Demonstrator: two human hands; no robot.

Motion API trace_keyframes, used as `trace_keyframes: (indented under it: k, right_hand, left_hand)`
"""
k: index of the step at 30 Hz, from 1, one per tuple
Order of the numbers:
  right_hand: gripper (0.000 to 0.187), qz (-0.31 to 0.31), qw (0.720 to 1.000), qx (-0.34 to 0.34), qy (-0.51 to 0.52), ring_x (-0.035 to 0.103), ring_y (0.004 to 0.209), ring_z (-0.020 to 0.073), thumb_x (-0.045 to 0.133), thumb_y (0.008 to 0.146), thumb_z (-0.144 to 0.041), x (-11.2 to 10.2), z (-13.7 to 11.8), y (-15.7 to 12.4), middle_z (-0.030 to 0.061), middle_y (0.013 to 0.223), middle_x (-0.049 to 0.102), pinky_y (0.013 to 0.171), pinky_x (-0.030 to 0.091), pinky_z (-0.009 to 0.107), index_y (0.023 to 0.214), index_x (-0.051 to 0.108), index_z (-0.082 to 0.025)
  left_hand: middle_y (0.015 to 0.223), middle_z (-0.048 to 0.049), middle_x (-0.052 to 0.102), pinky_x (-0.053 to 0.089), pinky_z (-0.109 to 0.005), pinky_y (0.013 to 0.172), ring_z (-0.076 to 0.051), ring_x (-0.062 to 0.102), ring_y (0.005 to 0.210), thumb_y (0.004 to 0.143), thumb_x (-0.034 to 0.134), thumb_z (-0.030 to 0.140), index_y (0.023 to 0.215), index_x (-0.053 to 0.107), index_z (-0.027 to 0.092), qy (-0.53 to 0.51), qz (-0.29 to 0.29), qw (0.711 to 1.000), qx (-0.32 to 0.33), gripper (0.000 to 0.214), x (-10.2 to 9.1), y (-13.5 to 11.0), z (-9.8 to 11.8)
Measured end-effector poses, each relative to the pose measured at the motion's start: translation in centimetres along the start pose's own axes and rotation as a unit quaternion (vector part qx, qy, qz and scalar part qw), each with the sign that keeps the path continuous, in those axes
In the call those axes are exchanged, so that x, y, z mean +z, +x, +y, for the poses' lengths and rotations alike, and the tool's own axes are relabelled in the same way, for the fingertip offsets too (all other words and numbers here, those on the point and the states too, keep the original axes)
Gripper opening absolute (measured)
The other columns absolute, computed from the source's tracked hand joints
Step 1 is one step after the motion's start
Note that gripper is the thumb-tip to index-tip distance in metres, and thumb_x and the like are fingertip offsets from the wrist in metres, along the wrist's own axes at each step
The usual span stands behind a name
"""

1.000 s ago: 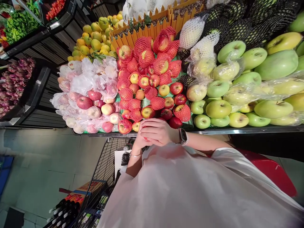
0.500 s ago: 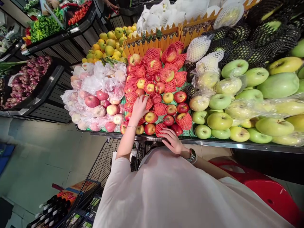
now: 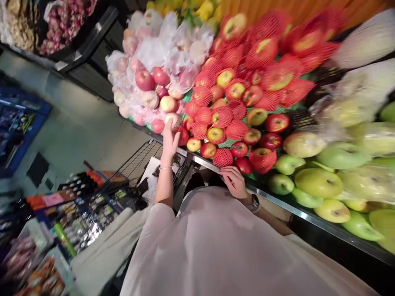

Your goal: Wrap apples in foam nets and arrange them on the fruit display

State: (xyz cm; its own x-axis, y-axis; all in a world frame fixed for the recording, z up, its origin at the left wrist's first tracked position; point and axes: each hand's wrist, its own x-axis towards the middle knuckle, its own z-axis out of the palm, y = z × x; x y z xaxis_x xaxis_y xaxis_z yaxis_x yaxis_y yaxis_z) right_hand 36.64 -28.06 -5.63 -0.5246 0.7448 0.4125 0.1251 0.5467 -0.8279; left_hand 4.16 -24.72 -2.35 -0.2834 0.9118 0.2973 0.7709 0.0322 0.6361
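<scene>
So the left hand (image 3: 169, 139) is out over the front edge of the black display stand with the shiny metal rim (image 3: 276, 199), near its front-left corner. Fingers are out straight, thumb apart, nothing gripped that I can see. It's right at a round pale pink apple (image 3: 172, 119), first row behind that edge, with a red apple in red mesh (image 3: 183, 135) just beside the thumb. It's pretty blurry there, so can't swear whether the fingertips are touching.

Right hand (image 3: 233, 180) rests loosely on the rim further right, fingers slightly bent, not holding anything, near a round apple in a red foam net (image 3: 222, 157).

My read: this is the reach-and-feel step, fruit not picked up. Any grip from here would call for curling the fingers around one apple without bumping its neighbours off the edge.

Container-wise, the stand has apples in crinkly white plastic bags (image 3: 160, 43) at the left end, red-netted ones mid-stand, and big smooth green fruit (image 3: 319, 183) toward the right. Below the front edge there's a black wire cart (image 3: 138, 158) with a flat white sheet-like thing (image 3: 150, 169) in it. The dark bin past the left end holds purple-red onions (image 3: 66, 24).
</scene>
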Motion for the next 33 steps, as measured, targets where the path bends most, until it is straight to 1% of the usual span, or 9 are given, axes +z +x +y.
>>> trace_keyframes:
  k: [2,4,7,10,16,20,24,29,33]
  right_hand:
    - [0.025,-0.048,0.998,-0.019,0.031,0.065,0.089,0.0212,0.047,0.095,-0.016,0.6,-0.1,-0.3,0.0064,0.090,0.073,0.083,0.054,0.040,0.102,0.071,-0.021]
    - [0.025,-0.080,0.995,-0.022,0.059,0.066,0.084,0.0201,0.046,0.096,-0.017,1.5,-0.5,-0.9,0.0059,0.089,0.073,0.079,0.055,0.037,0.100,0.070,-0.021]
    - [0.026,-0.127,0.989,0.020,0.079,0.068,0.086,0.0198,0.043,0.099,-0.021,2.9,-1.4,-2.1,0.0063,0.091,0.074,0.079,0.055,0.035,0.098,0.069,-0.021]
    - [0.027,-0.195,0.975,0.085,0.070,0.069,0.090,0.0209,0.043,0.100,-0.029,4.0,-1.7,-4.0,0.0074,0.095,0.074,0.084,0.056,0.037,0.099,0.068,-0.021]
    - [0.030,-0.233,0.950,0.206,-0.002,0.070,0.097,0.0253,0.047,0.097,-0.041,5.2,-1.8,-9.8,0.0106,0.103,0.074,0.089,0.055,0.042,0.101,0.069,-0.020]
    - [0.034,-0.299,0.925,0.236,0.000,0.069,0.098,0.0258,0.046,0.097,-0.044,4.8,-3.0,-14.3,0.0121,0.105,0.073,0.089,0.056,0.043,0.103,0.068,-0.018]
    - [0.036,-0.381,0.896,0.228,0.017,0.069,0.102,0.0254,0.045,0.098,-0.045,3.6,-3.3,-17.7,0.0125,0.109,0.072,0.089,0.056,0.042,0.106,0.068,-0.018]
    - [0.037,-0.421,0.890,0.172,0.014,0.068,0.102,0.0255,0.043,0.098,-0.045,1.0,-2.4,-20.2,0.0108,0.106,0.073,0.093,0.054,0.044,0.105,0.069,-0.020]
    - [0.034,-0.421,0.896,0.138,0.023,0.069,0.101,0.0244,0.044,0.098,-0.043,-4.1,-1.3,-23.2,0.0096,0.106,0.073,0.091,0.056,0.042,0.106,0.068,-0.021]
  left_hand:
    - [0.152,-0.0144,0.041,0.033,-0.037,0.118,-0.020,0.042,0.141,0.101,0.019,0.051,0.150,0.024,0.019,0.066,0.059,0.983,-0.161,0.059,-1.8,-7.2,-2.9]
    - [0.143,-0.0170,0.051,0.038,-0.038,0.114,-0.021,0.049,0.134,0.102,0.013,0.038,0.144,0.036,0.014,0.158,-0.010,0.933,-0.323,0.054,-2.8,-14.9,-4.7]
    - [0.120,-0.0169,0.067,0.044,-0.043,0.107,-0.027,0.060,0.119,0.100,0.028,0.030,0.120,0.061,0.013,0.184,-0.076,0.890,-0.411,0.042,-2.9,-24.8,-5.4]
    - [0.115,-0.0125,0.070,0.045,-0.046,0.106,-0.028,0.061,0.117,0.097,0.037,0.027,0.114,0.066,0.019,0.182,-0.101,0.873,-0.442,0.035,-1.7,-30.8,-5.5]
    - [0.126,-0.0155,0.066,0.040,-0.044,0.110,-0.030,0.058,0.122,0.097,0.039,0.027,0.125,0.064,0.017,0.122,-0.148,0.880,-0.434,0.039,0.2,-33.9,-8.3]
    - [0.132,-0.0121,0.063,0.041,-0.034,0.110,-0.023,0.056,0.125,0.097,0.037,0.022,0.131,0.059,0.014,0.064,-0.154,0.889,-0.426,0.042,-1.3,-37.2,-9.6]
    - [0.138,-0.0113,0.060,0.036,-0.035,0.114,-0.024,0.052,0.129,0.095,0.041,0.021,0.134,0.057,0.013,0.061,-0.125,0.886,-0.443,0.042,-2.8,-41.3,-8.6]
    - [0.138,-0.0184,0.056,0.030,-0.048,0.114,-0.034,0.046,0.132,0.093,0.046,0.027,0.140,0.049,0.011,0.132,-0.065,0.860,-0.489,0.050,-0.6,-41.6,-6.6]
    - [0.137,-0.0215,0.053,0.020,-0.051,0.120,-0.037,0.043,0.133,0.085,0.053,0.024,0.140,0.048,0.008,0.203,-0.066,0.830,-0.515,0.058,1.7,-40.6,-4.8]
